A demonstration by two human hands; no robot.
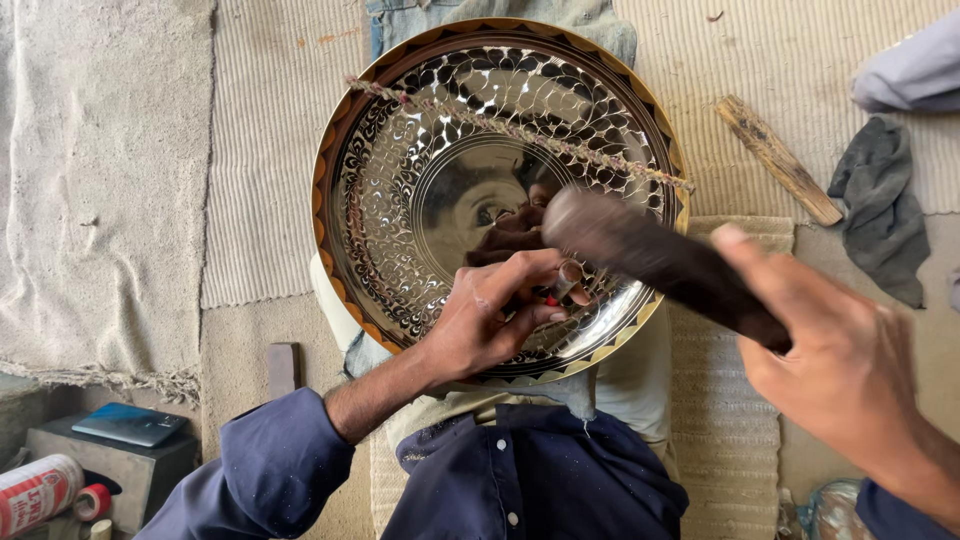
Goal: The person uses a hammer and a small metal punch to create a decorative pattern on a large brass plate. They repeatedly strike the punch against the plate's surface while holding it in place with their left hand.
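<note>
Your left hand (495,310) rests on the lower part of a large round metal tray (400,180), its fingers curled and pinching a small punch-like tool (563,283) whose tip meets the tray's shiny face. The tool is mostly hidden by your fingers, so its shape is hard to make out; it seems to be a short metal rod with a touch of red near it.

Your right hand (845,365) is closed around the handle of a dark mallet (640,250). The mallet's head sits just above the tool, blurred, close over the tray's central disc.

The tray leans in your lap, propped on your legs, filling the middle of the view. Its centre is a plain mirror-bright circle, ringed by bands of leaf-like engraved pattern, and its rim carries a brown and gold triangle border. A thin twisted cord (520,130) stretches across its upper half from the left rim to the right rim.

You wear a dark blue shirt (530,480), and pale ribbed mats (270,150) cover the floor around you. To the right of the tray lies a short wooden stick (778,158), and beyond it a crumpled grey cloth (880,200). At the lower left, a small box holds a teal flat object (130,423), with a white and red can (35,492) and a roll of red tape (93,500) just beside it.
</note>
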